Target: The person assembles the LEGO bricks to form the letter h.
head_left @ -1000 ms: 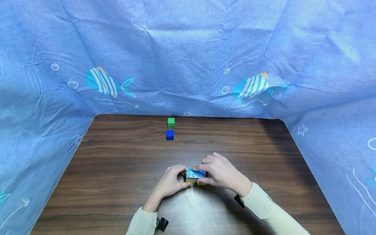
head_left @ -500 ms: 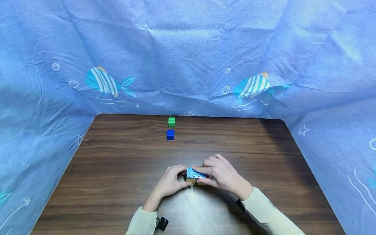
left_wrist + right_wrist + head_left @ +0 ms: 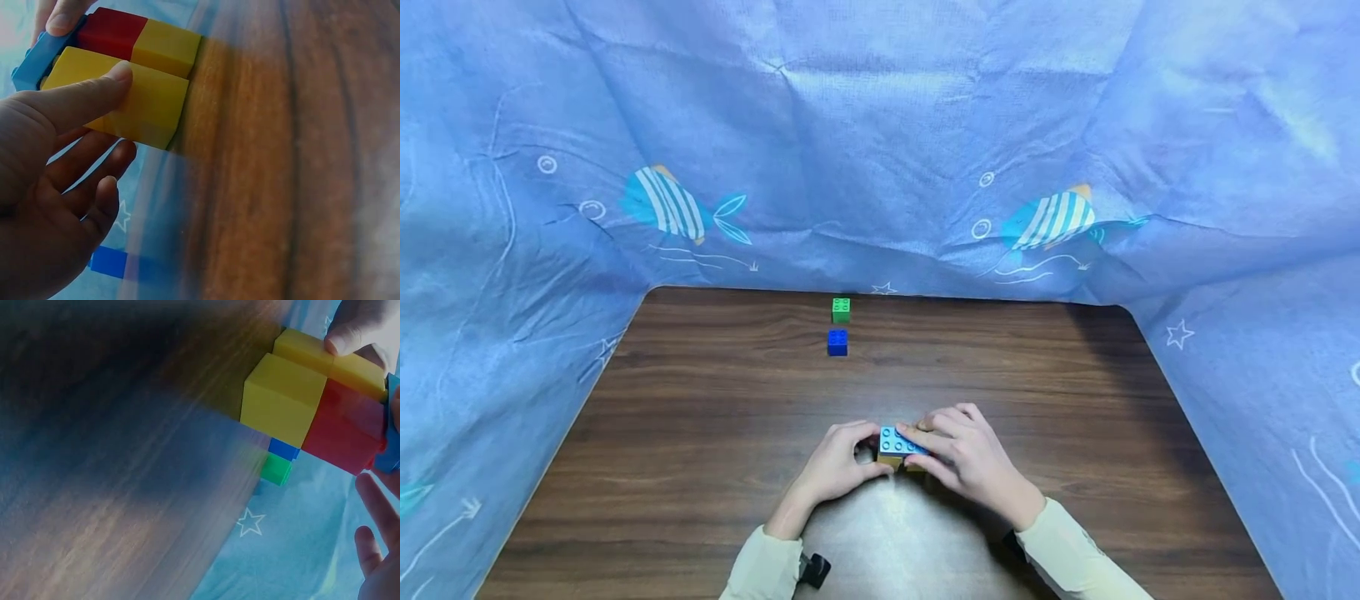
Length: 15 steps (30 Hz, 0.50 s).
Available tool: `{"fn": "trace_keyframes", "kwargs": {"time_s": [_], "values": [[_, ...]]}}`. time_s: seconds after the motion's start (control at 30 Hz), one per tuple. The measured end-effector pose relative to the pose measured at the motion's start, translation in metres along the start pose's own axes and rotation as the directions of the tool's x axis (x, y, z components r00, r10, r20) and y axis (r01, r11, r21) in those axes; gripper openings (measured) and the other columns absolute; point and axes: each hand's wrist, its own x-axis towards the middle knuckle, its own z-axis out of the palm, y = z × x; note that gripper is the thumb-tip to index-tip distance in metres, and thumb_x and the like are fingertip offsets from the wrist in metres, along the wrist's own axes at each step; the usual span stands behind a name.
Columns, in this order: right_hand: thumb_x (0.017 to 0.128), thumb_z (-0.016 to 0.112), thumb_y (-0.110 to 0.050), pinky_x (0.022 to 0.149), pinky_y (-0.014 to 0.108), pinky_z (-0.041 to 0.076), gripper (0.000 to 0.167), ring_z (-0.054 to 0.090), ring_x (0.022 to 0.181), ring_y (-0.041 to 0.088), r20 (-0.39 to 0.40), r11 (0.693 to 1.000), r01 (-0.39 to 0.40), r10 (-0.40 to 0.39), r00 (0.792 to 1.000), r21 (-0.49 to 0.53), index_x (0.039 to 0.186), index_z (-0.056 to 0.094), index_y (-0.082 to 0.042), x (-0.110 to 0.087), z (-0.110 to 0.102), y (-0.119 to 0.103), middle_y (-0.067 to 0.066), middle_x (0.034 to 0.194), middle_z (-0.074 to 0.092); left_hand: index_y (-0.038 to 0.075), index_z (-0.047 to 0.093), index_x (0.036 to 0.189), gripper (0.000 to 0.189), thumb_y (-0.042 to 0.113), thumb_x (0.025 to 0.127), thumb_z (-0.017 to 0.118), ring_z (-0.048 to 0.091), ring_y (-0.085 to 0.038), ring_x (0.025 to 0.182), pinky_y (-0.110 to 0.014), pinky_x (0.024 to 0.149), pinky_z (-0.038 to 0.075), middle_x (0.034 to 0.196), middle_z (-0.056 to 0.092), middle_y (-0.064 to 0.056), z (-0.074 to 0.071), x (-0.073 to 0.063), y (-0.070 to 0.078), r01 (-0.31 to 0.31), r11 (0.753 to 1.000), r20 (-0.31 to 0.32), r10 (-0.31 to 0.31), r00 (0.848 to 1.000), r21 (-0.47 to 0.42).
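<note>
Two upright columns of toy building bricks stand side by side near the front of the table. The left column is yellow [image 3: 150,103]; the right one is a red brick [image 3: 344,425] over a yellow brick [image 3: 281,397]. A light blue eight-stud brick [image 3: 890,440] bridges their tops, and some yellow and red studs show under it. My left hand [image 3: 837,463] grips the yellow column, thumb on its near face. My right hand [image 3: 981,461] pinches the light blue brick, forefinger over its top and thumb at its near edge, other fingers spread.
A dark blue brick [image 3: 837,342] and a green brick [image 3: 841,310] stand toward the back of the wooden table [image 3: 700,400]. A blue fish-print cloth [image 3: 880,150] rises behind the table and along both sides.
My right hand has turned slightly and its wrist has dropped a little toward me, with the fingers still at the light blue brick. The left hand and the columns stay put.
</note>
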Motion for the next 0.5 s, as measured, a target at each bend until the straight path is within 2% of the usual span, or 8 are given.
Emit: {"fn": "trace_keyframes", "kwargs": {"time_s": [0.23, 0.5], "values": [[0.081, 0.083, -0.037, 0.085, 0.036, 0.047, 0.048, 0.062, 0.089, 0.013, 0.019, 0.999, -0.028, 0.029, 0.999, -0.024, 0.124, 0.074, -0.018, 0.0006, -0.0068, -0.005, -0.007, 0.095, 0.068, 0.018, 0.073, 0.11, 0.031, 0.02, 0.082, 0.086, 0.066, -0.014, 0.09, -0.032, 0.082, 0.054, 0.097, 0.067, 0.01, 0.0043, -0.0007, 0.0014, 0.036, 0.999, -0.011, -0.036, 0.999, -0.026], [0.083, 0.081, -0.038, 0.083, 0.034, 0.049, 0.046, 0.063, 0.091, 0.014, -0.009, 0.999, -0.023, 0.023, 1.0, -0.022, 0.123, 0.074, -0.016, -0.0016, -0.0068, -0.0047, -0.005, 0.1, 0.071, 0.016, 0.073, 0.111, 0.03, 0.019, 0.083, 0.085, 0.066, -0.016, 0.09, -0.034, 0.081, 0.055, 0.099, 0.069, 0.007, 0.0028, 0.0005, 0.0018, 0.007, 1.0, -0.005, -0.007, 1.0, -0.016]]}}
